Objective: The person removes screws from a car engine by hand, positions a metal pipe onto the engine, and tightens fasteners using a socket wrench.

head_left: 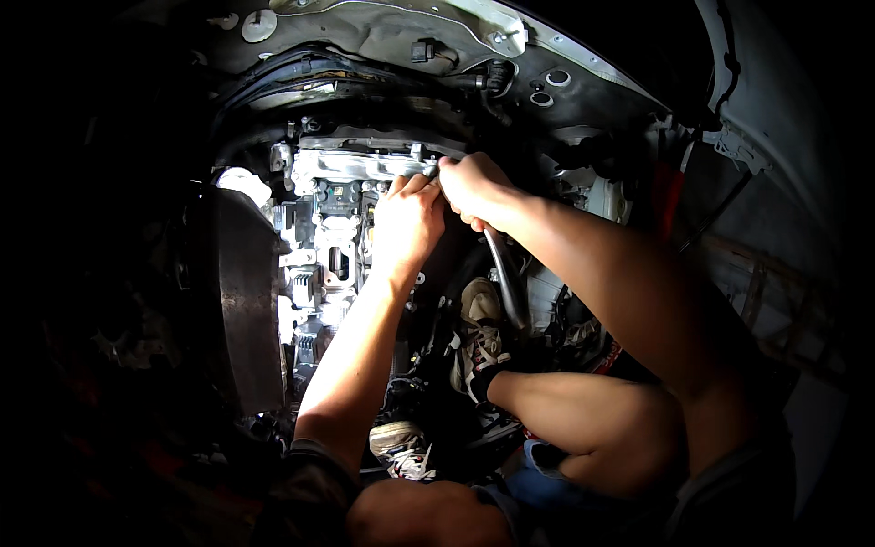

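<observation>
My right hand [472, 190] is closed around a wrench at the far right corner of the engine. The wrench's long silver handle [507, 278] slants down toward me from under the fist; its head is hidden by my hands. Right beside it, my left hand [408, 217] has its fingers curled over the engine's edge, close against my right hand. Whatever those fingers hold is hidden. Under both hands lies the engine [339, 228], brightly lit, with a silver cover piece [360, 165] along its far side and black connectors down its left.
A dark curved panel [248, 301] stands left of the engine. Black hoses and cables [310, 66] run along the metal body panel behind. My shoes [480, 333] rest among parts right of the engine and nearer me. A red upright part [668, 196] is at the right.
</observation>
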The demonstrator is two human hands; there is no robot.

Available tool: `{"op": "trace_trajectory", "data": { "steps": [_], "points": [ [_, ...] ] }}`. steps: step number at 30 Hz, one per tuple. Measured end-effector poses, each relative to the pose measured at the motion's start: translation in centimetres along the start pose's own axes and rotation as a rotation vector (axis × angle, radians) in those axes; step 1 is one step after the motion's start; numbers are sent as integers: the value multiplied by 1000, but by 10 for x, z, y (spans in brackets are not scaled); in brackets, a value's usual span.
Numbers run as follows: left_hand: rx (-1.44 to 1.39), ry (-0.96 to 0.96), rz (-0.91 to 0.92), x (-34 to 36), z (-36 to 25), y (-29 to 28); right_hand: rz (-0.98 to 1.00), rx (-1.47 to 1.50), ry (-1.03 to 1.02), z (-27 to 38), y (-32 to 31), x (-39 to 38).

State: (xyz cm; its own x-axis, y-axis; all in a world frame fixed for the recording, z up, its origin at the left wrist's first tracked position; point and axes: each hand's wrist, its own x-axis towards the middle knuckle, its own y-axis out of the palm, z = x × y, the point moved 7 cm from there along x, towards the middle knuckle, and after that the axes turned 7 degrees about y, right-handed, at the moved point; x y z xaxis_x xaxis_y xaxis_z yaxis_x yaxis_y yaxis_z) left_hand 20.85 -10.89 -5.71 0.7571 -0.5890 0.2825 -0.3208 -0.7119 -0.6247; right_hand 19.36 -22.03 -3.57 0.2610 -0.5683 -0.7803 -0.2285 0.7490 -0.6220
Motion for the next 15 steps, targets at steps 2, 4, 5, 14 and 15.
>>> {"op": "trace_trajectory", "data": {
  "steps": [2, 4, 5, 14, 15],
  "points": [
    [45, 12, 12, -1, 5, 3, -77, -646, -458, 31, 6, -28],
    [18, 51, -20, 0, 4, -4, -52, -1056, -881, 41, 15, -36],
    [18, 47, -14, -3, 4, -3, 21, -1195, -983, 39, 24, -37],
    [50, 9, 55, -6, 8, 8, -310, -1161, -949, 31, 32, -21],
    [21, 11, 47, -2, 10, 7, -307, -1163, -944, 29, 32, -21]
  ]
}}
